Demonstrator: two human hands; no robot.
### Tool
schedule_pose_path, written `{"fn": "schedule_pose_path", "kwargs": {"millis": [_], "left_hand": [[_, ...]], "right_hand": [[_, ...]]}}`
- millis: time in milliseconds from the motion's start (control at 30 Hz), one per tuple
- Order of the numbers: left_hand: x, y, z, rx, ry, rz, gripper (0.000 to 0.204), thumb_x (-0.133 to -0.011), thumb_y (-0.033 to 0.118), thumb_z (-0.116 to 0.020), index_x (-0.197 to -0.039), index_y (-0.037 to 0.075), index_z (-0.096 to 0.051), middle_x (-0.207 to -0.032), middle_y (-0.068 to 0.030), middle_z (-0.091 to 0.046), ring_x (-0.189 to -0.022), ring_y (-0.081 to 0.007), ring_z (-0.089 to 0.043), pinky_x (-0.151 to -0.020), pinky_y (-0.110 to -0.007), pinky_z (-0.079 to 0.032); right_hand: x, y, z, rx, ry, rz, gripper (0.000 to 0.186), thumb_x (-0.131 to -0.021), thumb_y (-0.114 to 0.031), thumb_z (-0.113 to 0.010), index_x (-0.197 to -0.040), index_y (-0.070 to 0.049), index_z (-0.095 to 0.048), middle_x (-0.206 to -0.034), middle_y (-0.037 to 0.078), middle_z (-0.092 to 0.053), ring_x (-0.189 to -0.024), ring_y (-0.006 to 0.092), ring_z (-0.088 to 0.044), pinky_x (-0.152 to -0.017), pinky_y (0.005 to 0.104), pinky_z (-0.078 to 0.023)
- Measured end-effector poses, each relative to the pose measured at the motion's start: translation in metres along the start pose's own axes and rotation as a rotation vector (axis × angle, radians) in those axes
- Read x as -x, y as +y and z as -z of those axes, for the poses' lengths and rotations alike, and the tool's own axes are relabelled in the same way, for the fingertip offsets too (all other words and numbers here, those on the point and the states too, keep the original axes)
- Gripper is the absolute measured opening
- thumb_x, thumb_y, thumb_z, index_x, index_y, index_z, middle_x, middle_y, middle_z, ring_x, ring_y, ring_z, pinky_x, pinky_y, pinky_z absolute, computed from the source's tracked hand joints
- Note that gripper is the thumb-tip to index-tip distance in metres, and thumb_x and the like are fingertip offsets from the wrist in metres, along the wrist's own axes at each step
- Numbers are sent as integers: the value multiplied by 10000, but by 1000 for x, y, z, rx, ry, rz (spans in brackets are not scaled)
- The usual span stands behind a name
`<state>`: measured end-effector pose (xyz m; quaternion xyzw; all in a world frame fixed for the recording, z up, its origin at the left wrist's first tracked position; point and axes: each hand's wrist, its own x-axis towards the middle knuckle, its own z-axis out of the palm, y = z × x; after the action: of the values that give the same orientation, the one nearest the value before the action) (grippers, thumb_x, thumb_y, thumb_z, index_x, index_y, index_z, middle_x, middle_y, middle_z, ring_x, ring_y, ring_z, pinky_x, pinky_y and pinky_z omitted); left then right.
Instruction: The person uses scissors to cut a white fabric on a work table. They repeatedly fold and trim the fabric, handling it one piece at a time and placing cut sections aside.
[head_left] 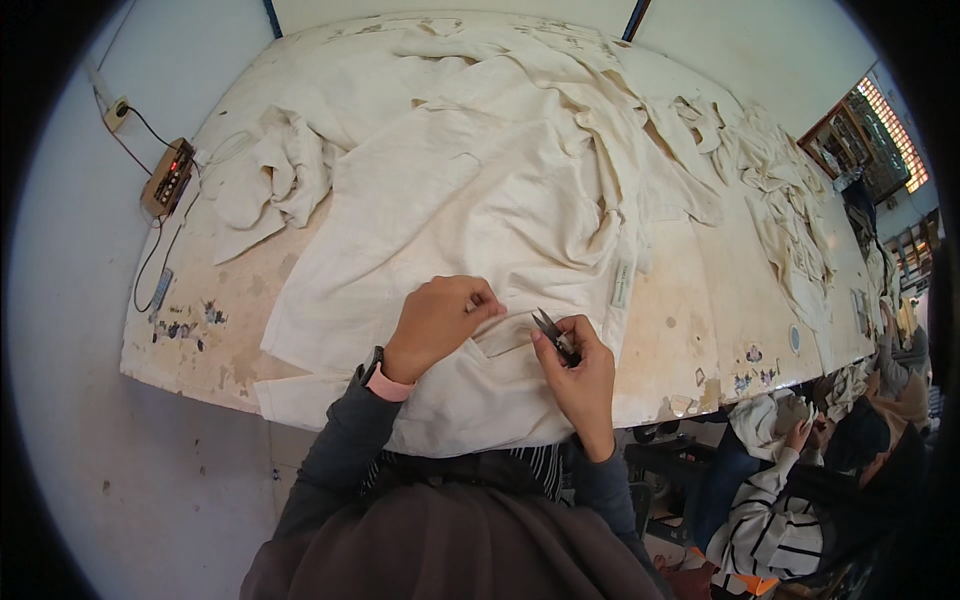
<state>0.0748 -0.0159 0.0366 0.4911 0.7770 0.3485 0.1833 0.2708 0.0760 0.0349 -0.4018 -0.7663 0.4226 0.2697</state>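
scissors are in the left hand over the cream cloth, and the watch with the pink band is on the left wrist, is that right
No: the head view shows the scissors in the right hand. They are over the cream cloth, and the watch with the pink band is on the left wrist.

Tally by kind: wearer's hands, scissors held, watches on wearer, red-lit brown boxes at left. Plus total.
Hands (left hand, right hand): 2
Small dark scissors: 1
Wristwatch with pink band: 1
Brown box with red lights: 1
Total: 5
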Motion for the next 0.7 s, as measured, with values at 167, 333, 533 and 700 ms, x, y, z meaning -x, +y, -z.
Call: {"fn": "schedule_pose_path", "kwargs": {"millis": [167, 333, 533, 700], "left_hand": [[-3, -16, 2, 266, 61, 34, 192, -960, 246, -683, -968, 59, -727, -751, -53, -741, -701, -259, -710, -673, -343, -530], [1, 1, 4, 251, 122, -51, 89, -963, 127, -661, -966, 47, -699, -904, -57, -740, -787, -239, -689, -719, -337, -529], [4, 23, 6, 172, 132, -203, 71, -926, 130, -711, -943, 62, -704, -935, -59, -675, -871, -265, -642, -767, -382, -513], [3, 27, 1, 113, 173, -239, 69, -932, 135, -704, -923, 66, -706, -915, -67, -662, -885, -286, -627, -774, -397, -500]], "right_hand": [[2, 22, -1, -9, 6, 31, 292, -887, -277, -806, -953, -43, -645, -645, 61, -601, -544, 148, -515, -548, 312, -414], [1, 7, -1, 49, 27, 54, 320, -893, -336, -788, -906, -57, -631, -656, 80, -632, -545, 192, -589, -547, 330, -446], [0, -13, -2, 422, 71, 202, 332, -929, -386, -751, -883, -75, -643, -642, 86, -669, -545, 277, -649, -529, 381, -474], [-1, -7, -9, 570, 79, 308, 326, -942, -362, -713, -827, -78, -602, -656, 112, -685, -544, 321, -663, -505, 422, -475]]}}
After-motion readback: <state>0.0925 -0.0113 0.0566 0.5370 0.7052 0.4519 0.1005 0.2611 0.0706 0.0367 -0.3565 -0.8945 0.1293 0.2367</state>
